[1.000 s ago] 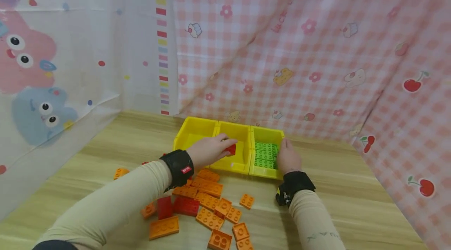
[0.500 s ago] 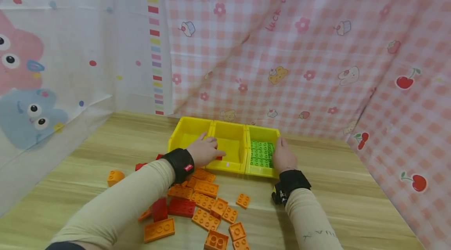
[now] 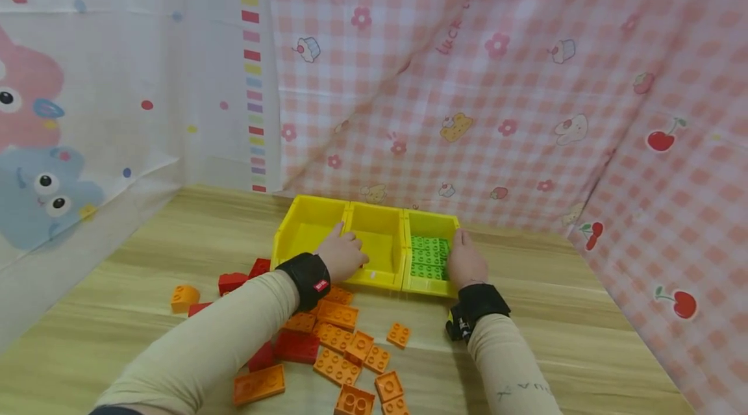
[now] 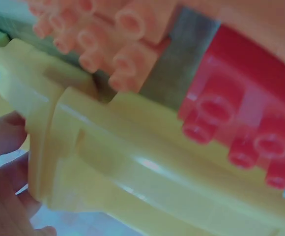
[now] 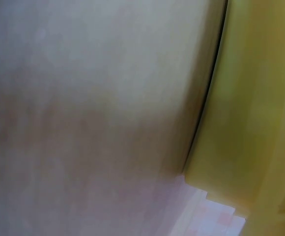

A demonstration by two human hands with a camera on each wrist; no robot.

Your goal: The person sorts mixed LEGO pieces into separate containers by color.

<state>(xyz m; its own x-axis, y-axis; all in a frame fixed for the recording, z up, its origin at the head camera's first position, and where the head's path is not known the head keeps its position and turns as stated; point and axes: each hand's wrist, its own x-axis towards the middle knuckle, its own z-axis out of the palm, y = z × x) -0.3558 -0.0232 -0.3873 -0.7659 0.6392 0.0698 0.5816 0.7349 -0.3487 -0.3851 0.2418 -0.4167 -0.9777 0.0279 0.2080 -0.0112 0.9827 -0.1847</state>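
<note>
Three yellow bins point(image 3: 306, 230) stand side by side on the wooden table. The right one holds flat green bricks point(image 3: 429, 257). My left hand point(image 3: 345, 256) lies over the front rim where the left and middle bins meet; its fingertips reach into the middle bin and are hidden. In the left wrist view, fingers point(image 4: 2, 147) touch the bin wall point(image 4: 132, 182), and no brick shows in them. My right hand point(image 3: 464, 262) rests with straight fingers against the right bin's outer wall point(image 5: 250, 98).
Several orange bricks point(image 3: 336, 337) and a few red bricks point(image 3: 298, 347) lie scattered in front of the bins, more red ones point(image 3: 234, 282) and an orange piece point(image 3: 184, 298) to the left. Patterned curtains point(image 3: 467, 110) close in behind and on both sides.
One second ago my left hand pinched a red brick above the middle bin. It has since sunk to the bin's front rim and the brick is out of sight. The right hand stayed put.
</note>
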